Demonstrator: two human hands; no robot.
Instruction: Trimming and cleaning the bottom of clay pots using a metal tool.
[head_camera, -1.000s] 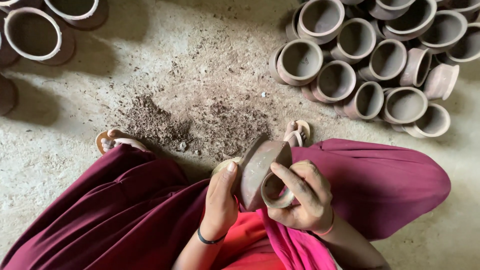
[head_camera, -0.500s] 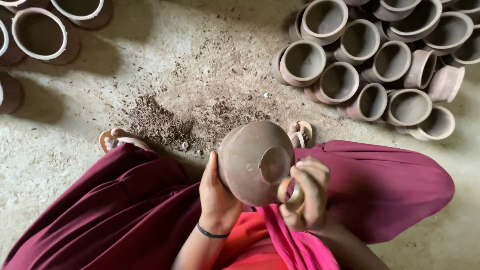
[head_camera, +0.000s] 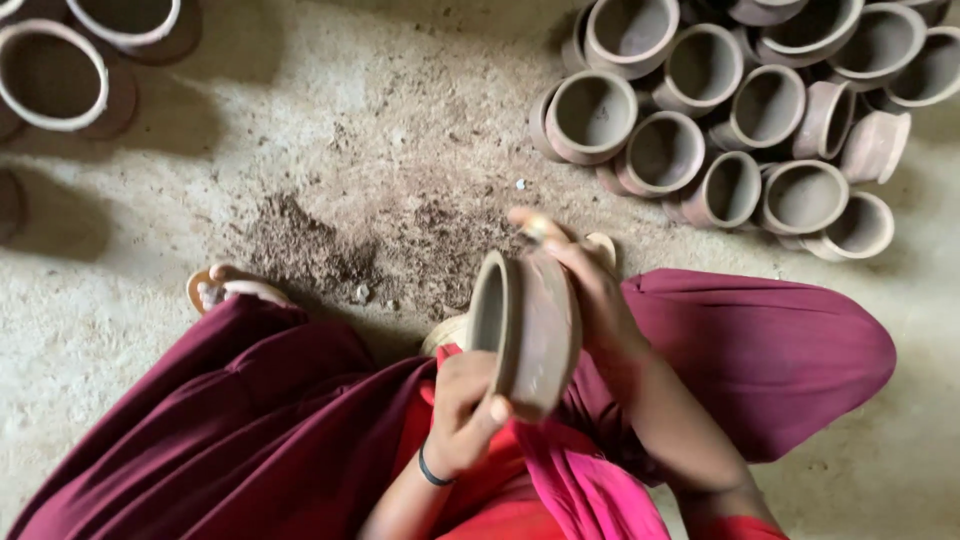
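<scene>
I hold a small unfired brown clay pot (head_camera: 528, 330) on its side over my lap, its open mouth turned left. My left hand (head_camera: 462, 410) grips it from below, thumb on the lower rim. My right hand (head_camera: 585, 290) lies over the pot's rounded back, fingers stretched forward past the top, with a small pale object (head_camera: 537, 229) pinched at the fingertips. My legs are covered in maroon cloth (head_camera: 760, 350).
A heap of several similar clay pots (head_camera: 740, 130) lies on the floor at the upper right. More pots (head_camera: 55, 75) stand at the upper left. Brown clay scrapings (head_camera: 330, 245) are scattered on the sandy floor ahead. A sandalled foot (head_camera: 225, 290) shows at left.
The pot has been turned from base-up facing me to lying on its side with the mouth to the left. My right hand moved from its lower right onto its back.
</scene>
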